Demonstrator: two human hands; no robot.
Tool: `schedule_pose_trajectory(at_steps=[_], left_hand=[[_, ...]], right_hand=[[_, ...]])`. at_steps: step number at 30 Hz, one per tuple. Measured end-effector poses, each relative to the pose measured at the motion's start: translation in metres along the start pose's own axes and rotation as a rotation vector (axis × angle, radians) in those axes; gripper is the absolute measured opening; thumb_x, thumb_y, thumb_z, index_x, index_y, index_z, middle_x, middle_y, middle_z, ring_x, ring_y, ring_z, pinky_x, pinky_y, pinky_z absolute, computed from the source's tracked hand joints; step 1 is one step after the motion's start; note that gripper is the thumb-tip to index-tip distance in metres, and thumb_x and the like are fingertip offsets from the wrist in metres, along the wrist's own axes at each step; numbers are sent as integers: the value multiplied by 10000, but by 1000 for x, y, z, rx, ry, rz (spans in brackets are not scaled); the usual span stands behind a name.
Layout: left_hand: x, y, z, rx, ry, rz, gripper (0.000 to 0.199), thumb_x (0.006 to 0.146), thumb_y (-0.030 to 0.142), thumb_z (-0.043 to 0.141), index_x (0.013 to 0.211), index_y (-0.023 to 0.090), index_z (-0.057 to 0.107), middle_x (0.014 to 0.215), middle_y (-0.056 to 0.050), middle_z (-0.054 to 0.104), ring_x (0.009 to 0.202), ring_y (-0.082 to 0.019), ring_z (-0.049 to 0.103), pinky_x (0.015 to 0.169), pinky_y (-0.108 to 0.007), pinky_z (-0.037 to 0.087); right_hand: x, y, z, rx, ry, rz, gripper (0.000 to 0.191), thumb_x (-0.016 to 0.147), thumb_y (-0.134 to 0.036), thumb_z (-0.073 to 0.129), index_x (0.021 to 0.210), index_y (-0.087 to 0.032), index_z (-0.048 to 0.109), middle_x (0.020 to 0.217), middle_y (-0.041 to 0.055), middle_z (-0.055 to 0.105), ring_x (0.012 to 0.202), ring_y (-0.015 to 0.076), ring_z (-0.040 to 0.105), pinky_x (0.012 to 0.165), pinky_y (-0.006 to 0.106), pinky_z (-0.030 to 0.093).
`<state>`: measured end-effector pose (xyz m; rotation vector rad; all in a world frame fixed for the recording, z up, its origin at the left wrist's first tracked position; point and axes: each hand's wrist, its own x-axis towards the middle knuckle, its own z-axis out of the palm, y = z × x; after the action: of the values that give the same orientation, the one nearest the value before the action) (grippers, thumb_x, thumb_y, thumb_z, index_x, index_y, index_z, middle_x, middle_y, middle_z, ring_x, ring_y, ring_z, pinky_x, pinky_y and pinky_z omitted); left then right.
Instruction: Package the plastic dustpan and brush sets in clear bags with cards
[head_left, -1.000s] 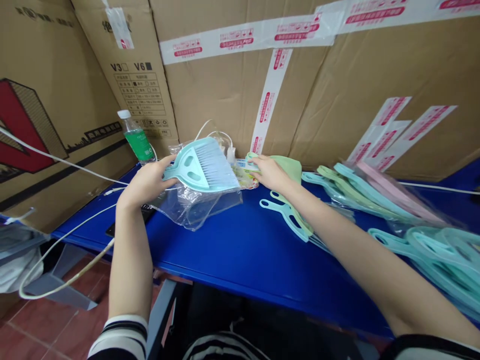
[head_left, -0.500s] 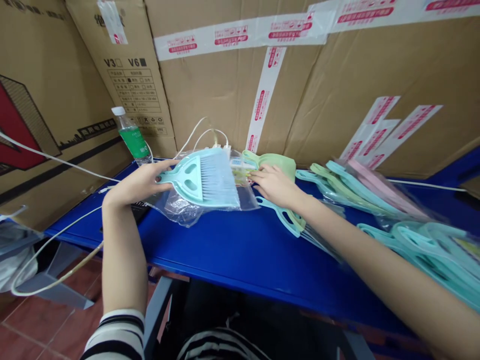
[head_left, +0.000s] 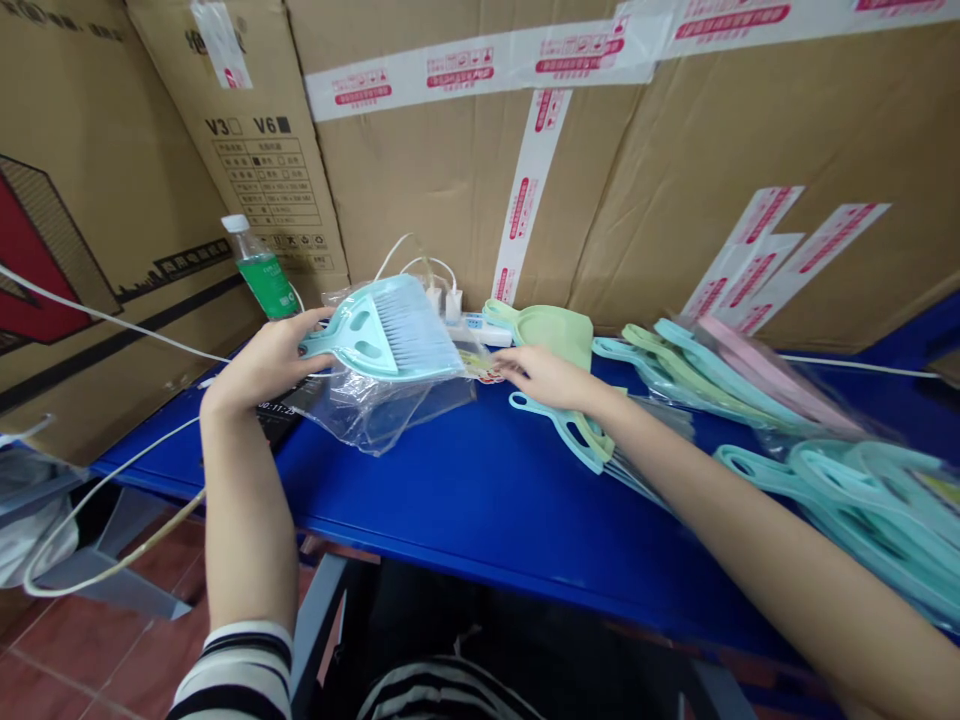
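My left hand (head_left: 268,362) is shut on the handle of a mint-blue hand brush (head_left: 386,335), holding it up above the table. A clear plastic bag (head_left: 375,412) hangs beneath the brush and seems to be around its lower part. My right hand (head_left: 544,377) lies open on the blue table (head_left: 450,500), its fingers reaching toward a small printed label (head_left: 484,372). A pale green dustpan (head_left: 547,335) stands just behind that hand. A mint-blue dustpan handle (head_left: 559,425) lies close below it.
Bagged pastel dustpans and brushes (head_left: 847,500) are piled at the table's right. A power strip with chargers (head_left: 457,325) and a green-labelled water bottle (head_left: 259,268) stand at the back. Taped cardboard boxes (head_left: 465,160) form the back wall, and white cables cross the left edge.
The brush has risen and shifted left in my left hand, with the bag following. My right hand has slid slightly left, off the green dustpan.
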<state>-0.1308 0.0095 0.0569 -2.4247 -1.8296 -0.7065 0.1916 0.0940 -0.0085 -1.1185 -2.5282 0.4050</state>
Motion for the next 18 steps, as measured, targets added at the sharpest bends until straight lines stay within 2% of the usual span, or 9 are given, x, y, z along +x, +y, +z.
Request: schedule_pose_trajectory(at_steps=[3,5,7,9,11,14,18], left_hand=[[3,5,6,5,-37,26,610,807,449,535,1340,154,554,1221,-120,692,970,-265,675,799,-355,552],[7,12,13,11,-101,72,646,802,417,555,1386,144,513,1246,-121,683,990,-262,675,845,-363,544],[10,21,22,13,-155,138,648,801,377,573,1403,151,498,1272,-117,672,1000,-255,678,886,-366,533],[13,31,30,-2,-175,209,624,813,342,583,1408,175,495,1297,-105,661,1029,-247,676,907,-357,527],[14,38,37,-28,-165,266,605,833,313,581,1420,201,481,1301,-88,661,1063,-240,669,917,-348,525],[15,44,46,-52,-135,329,613,860,297,569,1451,199,435,1289,-95,666,1085,-240,665,912,-351,530],[14,48,57,-21,-130,390,670,894,303,540,1510,158,320,1281,-145,659,1084,-279,670,868,-392,547]], right_hand=[[-8,-1,-4,124,170,60,326,960,-179,351,1154,-169,613,977,100,711,821,193,688,685,328,553],[-17,-3,-6,344,232,75,260,961,-238,390,1127,-195,586,914,66,681,747,166,669,597,289,539],[-28,-6,-6,623,186,80,185,915,-283,508,1075,-213,572,838,25,646,662,143,636,532,265,518],[-41,-9,-4,835,95,114,244,851,-298,611,1074,-226,542,786,-9,617,613,134,612,497,259,509],[-52,-13,-1,981,78,191,333,810,-309,665,1097,-237,512,782,-21,608,626,138,617,500,263,520],[-62,-15,3,1115,120,313,294,835,-333,636,1090,-225,537,818,5,632,710,150,643,587,282,558],[-65,-14,4,1134,85,383,220,894,-331,525,1039,-197,623,885,61,683,754,163,660,656,301,568]])
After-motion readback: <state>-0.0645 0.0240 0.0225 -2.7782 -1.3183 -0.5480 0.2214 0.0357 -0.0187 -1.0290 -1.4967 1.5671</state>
